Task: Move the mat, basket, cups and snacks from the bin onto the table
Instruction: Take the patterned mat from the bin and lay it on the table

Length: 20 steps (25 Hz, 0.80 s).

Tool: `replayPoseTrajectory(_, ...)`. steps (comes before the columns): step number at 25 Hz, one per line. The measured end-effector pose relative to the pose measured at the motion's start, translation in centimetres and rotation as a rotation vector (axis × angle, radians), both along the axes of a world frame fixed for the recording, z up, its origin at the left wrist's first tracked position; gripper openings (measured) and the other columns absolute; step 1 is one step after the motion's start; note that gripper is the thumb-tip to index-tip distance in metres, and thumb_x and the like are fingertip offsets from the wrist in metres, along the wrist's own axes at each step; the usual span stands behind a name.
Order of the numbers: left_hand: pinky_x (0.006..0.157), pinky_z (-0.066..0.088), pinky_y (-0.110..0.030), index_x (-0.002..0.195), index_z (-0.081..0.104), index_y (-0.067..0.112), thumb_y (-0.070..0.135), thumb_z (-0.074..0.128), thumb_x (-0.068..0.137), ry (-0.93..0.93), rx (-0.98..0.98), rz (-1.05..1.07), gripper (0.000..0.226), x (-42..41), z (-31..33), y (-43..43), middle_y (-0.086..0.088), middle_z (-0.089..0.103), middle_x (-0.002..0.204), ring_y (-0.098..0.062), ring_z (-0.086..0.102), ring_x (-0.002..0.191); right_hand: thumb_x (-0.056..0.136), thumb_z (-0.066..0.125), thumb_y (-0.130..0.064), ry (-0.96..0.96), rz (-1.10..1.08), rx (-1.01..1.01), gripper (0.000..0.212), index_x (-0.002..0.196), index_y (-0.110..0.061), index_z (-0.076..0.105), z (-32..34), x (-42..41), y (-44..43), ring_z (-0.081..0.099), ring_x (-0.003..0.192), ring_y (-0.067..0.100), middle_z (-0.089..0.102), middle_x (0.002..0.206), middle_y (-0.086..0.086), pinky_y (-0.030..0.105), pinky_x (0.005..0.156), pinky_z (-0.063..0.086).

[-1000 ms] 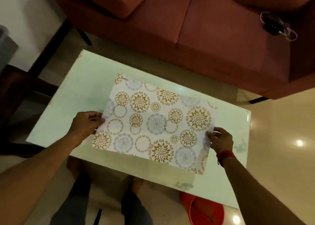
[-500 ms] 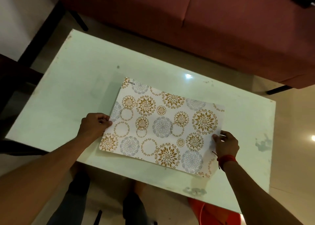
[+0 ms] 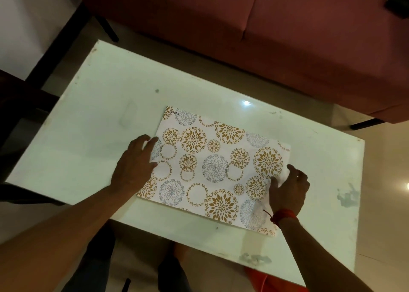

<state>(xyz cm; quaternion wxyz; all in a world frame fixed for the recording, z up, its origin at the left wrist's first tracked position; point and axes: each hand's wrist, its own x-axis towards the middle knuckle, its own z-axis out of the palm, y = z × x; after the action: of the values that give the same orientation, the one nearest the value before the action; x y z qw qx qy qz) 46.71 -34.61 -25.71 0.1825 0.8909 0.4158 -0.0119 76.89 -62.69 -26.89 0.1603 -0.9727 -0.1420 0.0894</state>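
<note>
The mat (image 3: pixel 212 170), white with gold and grey flower circles, lies flat on the pale green table (image 3: pixel 99 119), slightly right of its middle. My left hand (image 3: pixel 135 165) rests at the mat's left edge, fingers spread and holding nothing. My right hand (image 3: pixel 287 190) covers the mat's right edge, and the edge curls up a little between its thumb and fingers. A corner of the red bin (image 3: pixel 272 280) shows under the table's near right edge; its contents are hidden. No basket, cups or snacks are in view.
A red sofa (image 3: pixel 287 37) runs close along the table's far side, with a black device and white cable (image 3: pixel 396 1) on its seat. Dark furniture (image 3: pixel 17 114) stands to the left. My legs (image 3: pixel 99 265) are under the near edge.
The mat has settled flat on the table. My left hand has let go of the left edge and spread its fingers. My right hand stays at the right edge.
</note>
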Motion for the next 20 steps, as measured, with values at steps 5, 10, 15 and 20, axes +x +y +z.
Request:
replayPoseTrajectory(5, 0.125, 0.019, -0.039, 0.162, 0.019, 0.019, 0.036, 0.071, 0.092, 0.298, -0.081, -0.315, 0.089, 1.2, -2.2, -0.7, -0.007, 0.006, 0.172, -0.026, 0.012, 0.158, 0.090, 0.071, -0.037, -0.007, 0.332, -0.173, 0.049, 0.135, -0.024, 0.058, -1.0, -3.2, 1.0, 0.049, 0.123, 0.033, 0.050, 0.139, 0.007, 0.048, 0.087, 0.052)
replayPoseTrajectory(10, 0.125, 0.017, -0.036, 0.163, 0.017, 0.020, 0.031, 0.068, 0.094, 0.226, -0.092, -0.270, 0.087, 0.7, -1.6, -0.6, -0.005, 0.003, 0.173, -0.025, 0.010, 0.159, 0.088, 0.074, -0.038, 0.050, 0.300, -0.233, 0.051, 0.133, -0.020, 0.059, -0.3, -3.4, 1.7, 0.048, 0.123, 0.036, 0.052, 0.139, 0.010, 0.050, 0.088, 0.051)
replayPoseTrajectory(15, 0.125, 0.015, -0.034, 0.162, 0.020, 0.017, 0.032, 0.068, 0.095, 0.128, -0.066, -0.186, 0.083, -1.0, 1.8, 0.5, -0.003, 0.008, 0.172, -0.023, 0.015, 0.158, 0.089, 0.072, -0.044, 0.012, 0.336, -0.254, 0.056, 0.136, -0.017, 0.056, 2.5, -4.8, 4.2, 0.050, 0.123, 0.036, 0.052, 0.138, 0.010, 0.049, 0.086, 0.052)
replayPoseTrajectory(20, 0.128, 0.009, -0.033, 0.160, 0.026, 0.020, 0.033, 0.062, 0.099, 0.030, -0.050, -0.096, 0.072, -4.4, 6.9, 3.5, -0.002, 0.011, 0.171, -0.019, 0.015, 0.158, 0.091, 0.069, -0.047, 0.044, 0.396, -0.210, 0.059, 0.138, -0.015, 0.055, 6.0, -8.1, 9.2, 0.048, 0.126, 0.038, 0.051, 0.141, 0.013, 0.052, 0.091, 0.052)
